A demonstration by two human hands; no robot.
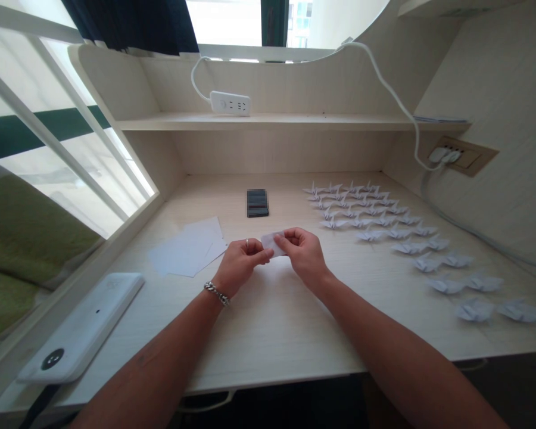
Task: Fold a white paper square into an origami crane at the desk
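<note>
Between my two hands is a small piece of white paper (271, 242), folded to about palm size or less. My left hand (245, 262) pinches its left edge with thumb and fingers; a ring and a chain bracelet show on this hand and wrist. Gripping the right side of the same paper is my right hand (304, 253), thumb on top. Fingers partly cover the folds, so their shape cannot be made out. Loose white paper sheets (183, 247) lie overlapping on the desk just left of my left hand.
Rows of folded white paper cranes (375, 215) stand along the desk's right side. A dark rectangular object (257, 203) lies beyond my hands. At the left edge rests a long white device (87, 325). A white power strip (230, 103) sits on the shelf (295, 123); its cable hangs at right.
</note>
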